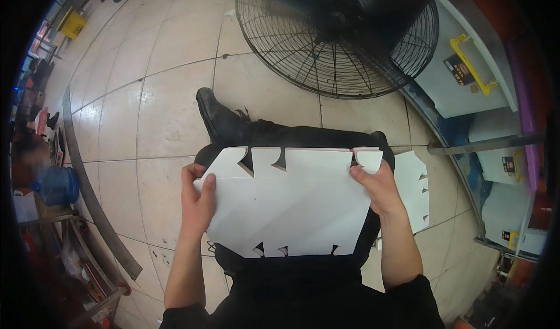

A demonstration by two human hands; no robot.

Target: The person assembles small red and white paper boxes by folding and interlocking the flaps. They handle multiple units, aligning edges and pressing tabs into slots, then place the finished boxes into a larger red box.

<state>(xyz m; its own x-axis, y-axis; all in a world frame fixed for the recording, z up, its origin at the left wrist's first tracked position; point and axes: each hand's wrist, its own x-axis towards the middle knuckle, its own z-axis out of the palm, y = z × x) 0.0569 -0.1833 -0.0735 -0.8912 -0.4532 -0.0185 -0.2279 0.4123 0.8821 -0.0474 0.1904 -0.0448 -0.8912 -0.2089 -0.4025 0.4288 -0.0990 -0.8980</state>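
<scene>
Across my lap lies a white die-cut cardboard sheet [286,206], with notches and curved tabs along its far and near edges. My left hand [197,200] grips its left edge, thumb on top and fingers around the rim. At the far right corner my right hand [376,186] pinches the sheet, thumb on top beside a curved tab. The fingers beneath are hidden by the board. A thin second layer shows along the far edge, so it may be folded or stacked. Another white notched cardboard piece [413,189] rests on the floor to the right of my leg.
A large black caged fan [335,34] stands just beyond my feet. White boxes with yellow handles [478,72] sit on a metal rack at the right. On the left are a blue water jug [57,186], a wooden shelf [87,259] and a dark strip [96,195] on the tiled floor.
</scene>
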